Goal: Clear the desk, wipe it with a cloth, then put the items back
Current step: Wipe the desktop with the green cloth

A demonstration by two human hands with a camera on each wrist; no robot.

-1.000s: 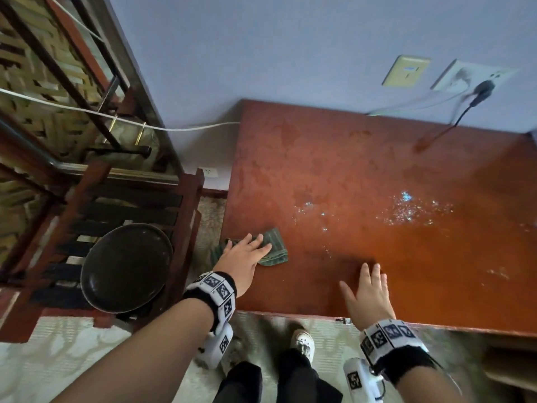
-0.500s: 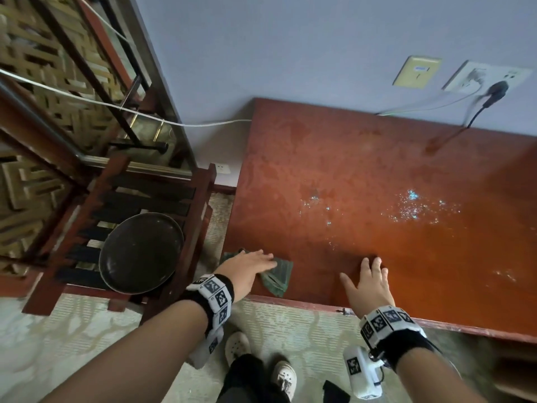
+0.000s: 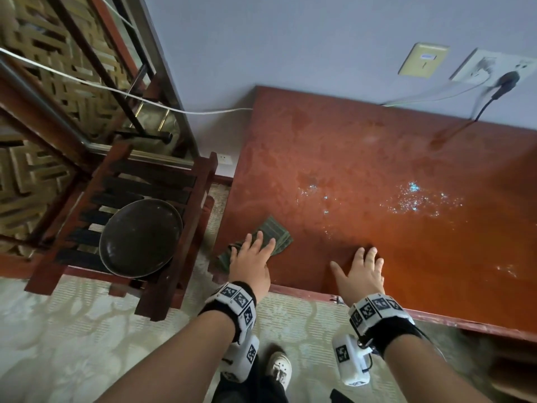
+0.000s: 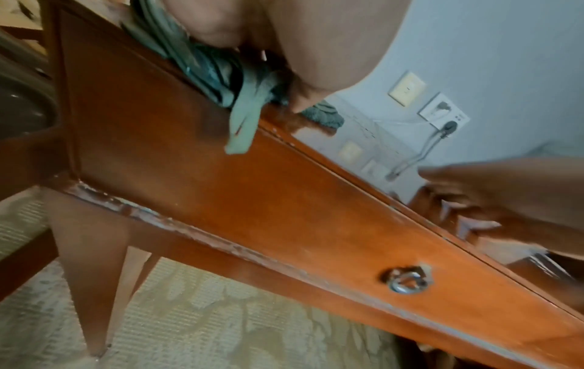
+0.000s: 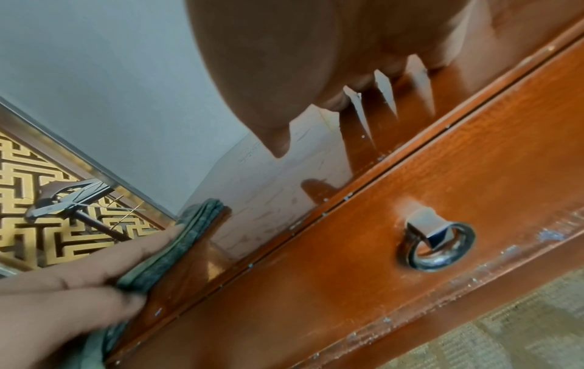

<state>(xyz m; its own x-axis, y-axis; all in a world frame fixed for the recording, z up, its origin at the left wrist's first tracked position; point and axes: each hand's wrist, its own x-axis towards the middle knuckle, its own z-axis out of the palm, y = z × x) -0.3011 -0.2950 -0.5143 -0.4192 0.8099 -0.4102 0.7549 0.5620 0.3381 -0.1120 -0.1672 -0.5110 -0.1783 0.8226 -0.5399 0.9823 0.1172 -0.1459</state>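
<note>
A folded green cloth (image 3: 274,232) lies at the near left corner of the red-brown desk (image 3: 377,170), part of it hanging over the corner. My left hand (image 3: 252,254) presses flat on the cloth with straight fingers. In the left wrist view the cloth (image 4: 202,67) bunches under the palm, one flap drooping over the desk's front edge. My right hand (image 3: 360,269) rests flat on the bare desk near the front edge, fingers spread. The right wrist view shows the cloth (image 5: 177,239) under the left hand's fingers (image 5: 79,279).
A dark round plate (image 3: 141,238) sits on a slatted wooden stand (image 3: 180,228) left of the desk. Wet specks (image 3: 418,199) glint on the desk's middle. A black plug (image 3: 505,82) and cable hang from the wall socket. The drawer front carries a ring pull (image 5: 439,247).
My left hand slid the cloth toward the desk's front left corner and then a little back up; the cloth now overhangs the corner. The right hand stayed flat in place.
</note>
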